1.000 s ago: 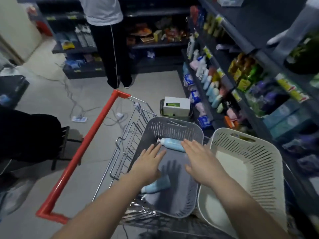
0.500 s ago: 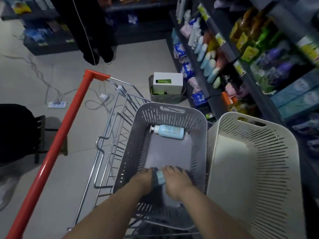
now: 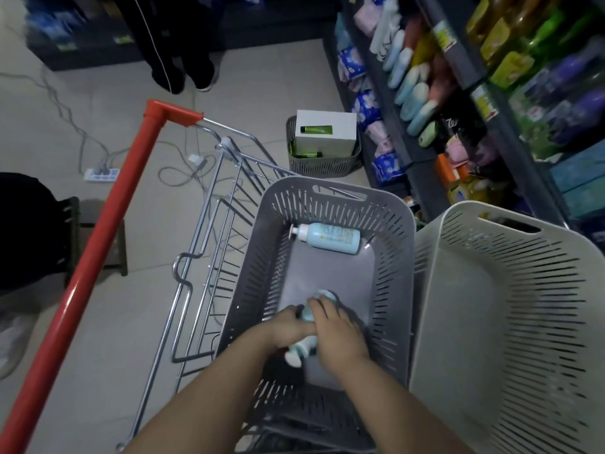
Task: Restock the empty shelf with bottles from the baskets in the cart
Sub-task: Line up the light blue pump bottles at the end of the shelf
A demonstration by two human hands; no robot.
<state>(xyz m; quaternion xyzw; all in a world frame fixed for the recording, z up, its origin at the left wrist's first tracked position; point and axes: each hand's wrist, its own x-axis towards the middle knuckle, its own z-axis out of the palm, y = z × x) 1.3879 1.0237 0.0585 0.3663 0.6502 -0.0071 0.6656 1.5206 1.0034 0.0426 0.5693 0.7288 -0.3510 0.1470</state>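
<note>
Bottle (image 3: 308,313) now tipping up vs half-second ago, lower centre, inside grey basket (image 3: 337,189). Left hand (image 3: 288,326), right hand (image 3: 340,335) together, clamped on it. Pick-up step, I reckon; next, lift clear, toward shelf (image 3: 457,64) upper right.

A second ago my hands were spread flat above the basket (image 3: 393,257); now they sit low at its near end. My left hand (image 3: 288,326) and right hand (image 3: 337,332) curl round the near bottle (image 3: 307,315) from either side. It now lies lengthwise, pump end towards me. My view tips further down.
</note>
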